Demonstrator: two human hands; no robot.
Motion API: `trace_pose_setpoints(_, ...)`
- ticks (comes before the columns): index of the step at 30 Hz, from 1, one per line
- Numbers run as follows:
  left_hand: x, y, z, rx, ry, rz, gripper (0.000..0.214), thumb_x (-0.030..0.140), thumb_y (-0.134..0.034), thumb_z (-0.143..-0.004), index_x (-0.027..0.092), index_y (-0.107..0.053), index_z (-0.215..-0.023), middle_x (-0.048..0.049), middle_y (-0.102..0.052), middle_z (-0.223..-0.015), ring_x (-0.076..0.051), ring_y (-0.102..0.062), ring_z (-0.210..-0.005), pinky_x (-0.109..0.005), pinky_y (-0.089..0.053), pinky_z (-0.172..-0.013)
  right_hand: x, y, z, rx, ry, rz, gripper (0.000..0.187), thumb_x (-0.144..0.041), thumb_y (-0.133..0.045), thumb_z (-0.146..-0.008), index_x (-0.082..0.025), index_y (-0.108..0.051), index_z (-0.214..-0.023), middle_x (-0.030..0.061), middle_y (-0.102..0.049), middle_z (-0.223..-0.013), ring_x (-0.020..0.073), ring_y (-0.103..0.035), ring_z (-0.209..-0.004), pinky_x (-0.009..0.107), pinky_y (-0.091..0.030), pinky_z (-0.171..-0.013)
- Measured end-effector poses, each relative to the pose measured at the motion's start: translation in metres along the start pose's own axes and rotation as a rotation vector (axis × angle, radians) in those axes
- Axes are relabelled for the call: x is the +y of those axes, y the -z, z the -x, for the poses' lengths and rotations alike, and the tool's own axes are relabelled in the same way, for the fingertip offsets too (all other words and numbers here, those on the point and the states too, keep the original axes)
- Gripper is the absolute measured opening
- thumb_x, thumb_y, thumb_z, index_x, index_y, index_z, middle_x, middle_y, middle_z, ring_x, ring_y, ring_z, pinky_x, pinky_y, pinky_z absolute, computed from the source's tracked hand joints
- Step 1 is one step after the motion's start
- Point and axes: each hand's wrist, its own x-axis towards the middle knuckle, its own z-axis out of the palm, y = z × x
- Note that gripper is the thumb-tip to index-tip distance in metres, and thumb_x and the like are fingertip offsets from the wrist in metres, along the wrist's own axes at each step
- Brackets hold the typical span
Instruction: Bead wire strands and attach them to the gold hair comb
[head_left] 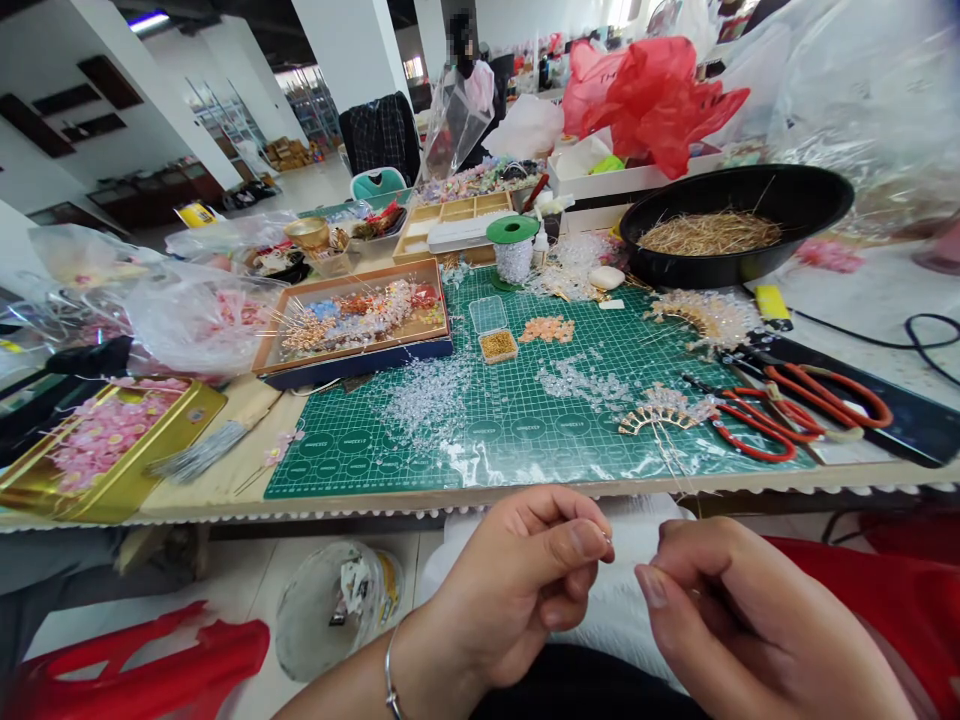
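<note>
Gingerly pinches tiny shiny piece (pixel 606 540) in left hand (pixel 517 590): likely light, slippery, needs fingertip grip; right hand (pixel 742 625) curled, contents unclear.

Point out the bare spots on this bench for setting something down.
Free: the green mat at its front-left corner, between its edge and the loose clear beads; the white tabletop between black bowl and cable. Crowded: the mat's right side with red-handled tools, and the boxes behind.

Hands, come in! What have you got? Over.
Left hand pinches a tiny shiny bit. Right hand pinched shut beside it, hold too small to tell. Both below the table edge; nothing between them.
</note>
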Motion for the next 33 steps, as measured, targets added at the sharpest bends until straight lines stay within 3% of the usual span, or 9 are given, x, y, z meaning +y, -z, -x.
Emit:
trace_pose_setpoints(7,-0.001,0.005,0.0,0.014,-0.027,-0.173,0.032,0.04,-0.083,-0.074,0.015,-0.064,-0.082,0.0075,-0.046,-0.052,-0.003,-0.031,-0.04,-0.016,-0.021,-0.037,0.002,-0.002,-0.001,-0.061,-0.027,-0.042,0.017,-0.021,-0.051,-0.098,-0.025,-0.049,-0.082,-0.0062,-0.054,-0.059,0.0108,-0.05,-0.044,0.019,-0.043,-0.04)
trace_pose_setpoints(12,0.008,0.009,0.006,0.121,-0.366,-0.743,0.02,0.036,-0.077,-0.082,0.016,-0.07,-0.082,-0.0007,-0.059,-0.078,-0.008,-0.049,-0.062,-0.02,-0.039,-0.053,0.008,-0.009,-0.004,-0.158,-0.154,-0.185,0.004,-0.027,-0.05,-0.102,-0.026,-0.053,-0.104,-0.0055,-0.059,-0.065,0.0152,-0.065,-0.061,0.02,-0.051,-0.049)
trace_pose_setpoints(14,0.015,0.009,0.005,0.141,-0.475,-0.932,0.019,0.033,-0.077,-0.082,0.016,-0.07,-0.077,-0.0008,-0.059,-0.078,-0.01,-0.051,-0.067,-0.021,-0.041,-0.058,0.013,-0.012,-0.005,-0.215,-0.196,-0.252,0.011,-0.029,-0.048,-0.103,-0.026,-0.053,-0.113,-0.0041,-0.063,-0.069,0.0181,-0.07,-0.075,0.02,-0.054,-0.055)
trace_pose_setpoints(18,0.042,0.021,-0.013,0.102,-0.569,-1.255,0.016,0.032,-0.068,-0.09,0.019,-0.071,-0.082,-0.0004,-0.066,-0.079,-0.012,-0.059,-0.073,-0.023,-0.047,-0.066,0.02,-0.013,-0.007,-0.201,-0.255,-0.237,0.014,-0.034,-0.047,-0.103,-0.027,-0.058,-0.099,-0.0022,-0.064,-0.072,0.0164,-0.064,-0.064,0.021,-0.054,-0.054)
trace_pose_setpoints(19,0.051,0.027,-0.022,0.159,-0.622,-1.392,0.015,0.03,-0.063,-0.094,0.02,-0.072,-0.086,-0.0009,-0.069,-0.085,-0.014,-0.062,-0.08,-0.026,-0.049,-0.073,0.021,-0.013,-0.007,-0.184,-0.272,-0.229,0.016,-0.036,-0.047,-0.103,-0.027,-0.058,-0.096,-0.0026,-0.061,-0.07,0.0157,-0.061,-0.06,0.02,-0.052,-0.052)
trace_pose_setpoints(21,0.069,0.042,-0.043,0.404,-0.719,-1.754,0.017,0.025,-0.056,-0.097,0.022,-0.072,-0.093,-0.0019,-0.071,-0.097,-0.016,-0.063,-0.088,-0.03,-0.05,-0.079,0.022,-0.012,-0.006,-0.18,-0.297,-0.254,0.02,-0.036,-0.046,-0.103,-0.027,-0.056,-0.089,-0.0039,-0.055,-0.066,0.0146,-0.055,-0.055,0.02,-0.048,-0.047)
trace_pose_setpoints(22,0.077,0.05,-0.054,0.448,-0.715,-1.826,0.017,0.021,-0.056,-0.096,0.021,-0.073,-0.097,-0.0039,-0.071,-0.101,-0.019,-0.063,-0.091,-0.034,-0.049,-0.082,0.023,-0.011,-0.005,-0.189,-0.307,-0.278,0.021,-0.036,-0.045,-0.103,-0.027,-0.055,-0.086,-0.0045,-0.052,-0.064,0.0144,-0.053,-0.054,0.019,-0.046,-0.046)
trace_pose_setpoints(27,0.088,0.074,-0.093,0.382,-0.665,-1.986,0.018,0.013,-0.06,-0.089,0.018,-0.076,-0.084,-0.0079,-0.069,-0.092,-0.025,-0.06,-0.092,-0.042,-0.047,-0.086,0.027,-0.01,-0.008,-0.216,-0.321,-0.34,0.023,-0.034,-0.042,-0.103,-0.027,-0.054,-0.084,-0.0051,-0.048,-0.063,0.0146,-0.049,-0.052,0.02,-0.043,-0.046)
trace_pose_setpoints(33,0.085,0.064,-0.097,0.312,-0.609,-1.904,0.023,0.009,-0.055,-0.088,0.017,-0.072,-0.074,-0.0088,-0.067,-0.087,-0.025,-0.06,-0.092,-0.042,-0.047,-0.087,0.027,-0.009,-0.014,-0.192,-0.345,-0.343,0.024,-0.031,-0.044,-0.1,-0.026,-0.054,-0.079,-0.0051,-0.048,-0.06,0.014,-0.047,-0.05,0.02,-0.043,-0.044)
